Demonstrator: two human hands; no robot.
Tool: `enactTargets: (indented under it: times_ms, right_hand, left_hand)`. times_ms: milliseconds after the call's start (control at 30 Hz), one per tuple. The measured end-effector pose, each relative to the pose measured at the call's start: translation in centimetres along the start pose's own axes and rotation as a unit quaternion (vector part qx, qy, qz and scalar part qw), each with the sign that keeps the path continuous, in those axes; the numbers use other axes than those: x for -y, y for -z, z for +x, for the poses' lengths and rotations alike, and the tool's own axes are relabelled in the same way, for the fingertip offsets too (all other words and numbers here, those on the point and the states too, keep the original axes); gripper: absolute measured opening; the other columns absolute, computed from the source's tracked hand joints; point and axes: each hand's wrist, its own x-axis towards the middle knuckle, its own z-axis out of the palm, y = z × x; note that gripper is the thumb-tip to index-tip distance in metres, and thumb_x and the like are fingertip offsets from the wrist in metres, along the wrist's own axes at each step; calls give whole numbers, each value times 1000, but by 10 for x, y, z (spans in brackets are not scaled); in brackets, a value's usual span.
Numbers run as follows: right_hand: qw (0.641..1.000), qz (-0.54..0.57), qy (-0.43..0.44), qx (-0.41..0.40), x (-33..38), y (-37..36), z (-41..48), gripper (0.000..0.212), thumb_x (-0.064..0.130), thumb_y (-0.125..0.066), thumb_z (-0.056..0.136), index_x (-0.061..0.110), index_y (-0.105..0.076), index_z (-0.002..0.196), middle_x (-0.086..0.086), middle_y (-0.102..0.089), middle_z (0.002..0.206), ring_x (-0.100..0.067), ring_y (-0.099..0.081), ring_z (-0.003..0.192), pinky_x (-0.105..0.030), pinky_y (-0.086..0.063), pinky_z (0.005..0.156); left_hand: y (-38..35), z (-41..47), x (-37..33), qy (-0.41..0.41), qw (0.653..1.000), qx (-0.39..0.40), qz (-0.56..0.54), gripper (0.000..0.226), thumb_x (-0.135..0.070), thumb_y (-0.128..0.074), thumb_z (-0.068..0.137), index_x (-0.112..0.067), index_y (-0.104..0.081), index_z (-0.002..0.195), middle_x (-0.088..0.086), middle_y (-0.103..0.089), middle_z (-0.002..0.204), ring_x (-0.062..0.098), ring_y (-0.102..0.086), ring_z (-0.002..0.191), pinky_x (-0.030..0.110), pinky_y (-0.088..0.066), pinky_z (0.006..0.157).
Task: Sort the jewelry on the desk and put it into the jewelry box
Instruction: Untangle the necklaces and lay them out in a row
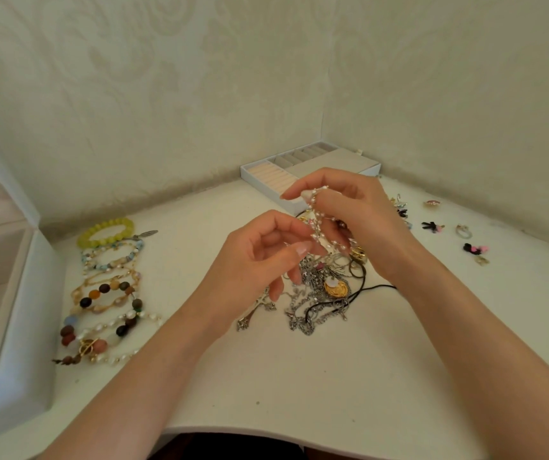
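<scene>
Pearl-beaded chain (316,218), held above tangled pile (319,290) on surface (266,376), right hand (349,207) grip pinching its top, left hand (259,260) grip pinching lower down: advise slow lift, teasing snags free before boxing.

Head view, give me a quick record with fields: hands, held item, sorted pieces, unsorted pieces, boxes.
left hand: pinches the pearl chain low down
right hand: pinches its upper end
bracelets: in a row on the left of the desk
pile: tangled chains under the hands
small pieces: scattered on the right
tray: back corner, behind the hands
box: far left, compartments showing
</scene>
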Motion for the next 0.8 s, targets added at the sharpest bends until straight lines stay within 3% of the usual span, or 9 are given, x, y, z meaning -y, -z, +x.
enactTargets:
  times_ms: [200,333,633,800]
  right_hand:
    - [1000,-7,-12,-6,0,-1,1,19,4,-51,89,8,-70,92,-2,-38,35,-10,-32,31,-12,-28,38]
    - [1000,-12,-16,-11,1,-2,1,20,5,-50,89,8,-70,92,-2,-38,35,-9,-32,30,-12,-27,38]
    - [1000,-15,-21,-4,1,-4,0,19,4,-52,88,9,-70,92,-7,-40,39,-11,-33,32,-14,-30,38]
    - [1000,-20,-24,-3,0,-4,0,19,6,-51,88,11,-70,91,-7,-41,39,-14,-34,33,-14,-32,39]
  left_hand:
    - [-2,0,4,4,998,-19,63,22,-16,-72,79,-15,-51,87,-9,-68,80,8,-53,60,16,-38,48]
    - [-2,1,6,-27,995,-29,92,18,-19,-73,77,-18,-56,82,-12,-63,74,6,-52,64,17,-42,58]
    - [-1,2,11,-38,993,-34,107,18,-15,-72,79,-27,-59,79,-11,-57,68,7,-51,66,15,-41,56]
    - [0,2,12,-57,989,-35,131,13,-19,-70,81,-26,-61,75,-11,-59,76,8,-49,66,21,-42,59]
